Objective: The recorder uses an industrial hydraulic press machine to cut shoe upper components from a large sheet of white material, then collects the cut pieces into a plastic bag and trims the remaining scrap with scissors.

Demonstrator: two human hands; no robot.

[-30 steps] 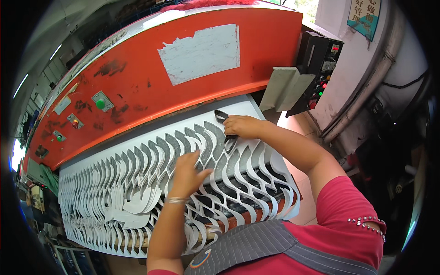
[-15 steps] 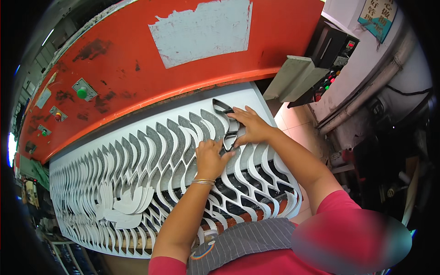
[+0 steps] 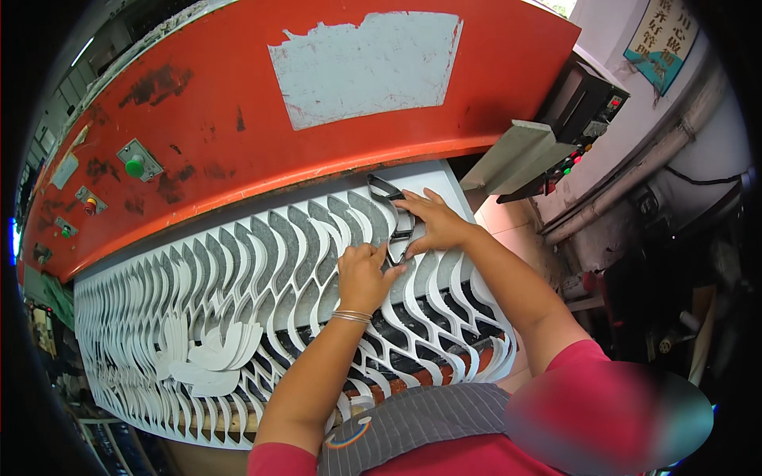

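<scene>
Against right hand (image 3: 438, 222), black frame (image 3: 403, 235)

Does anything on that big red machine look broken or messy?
The red machine looks worn: its pale patch has a ragged top edge, as if torn, and dark smudges mark the paint further left.

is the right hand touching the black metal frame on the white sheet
Touching: the head view shows the right hand with its fingertips over the black metal frame's edge, no gap visible.

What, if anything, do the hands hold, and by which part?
A black curved frame: right hand grips its right side, left hand touches its near end.
</scene>
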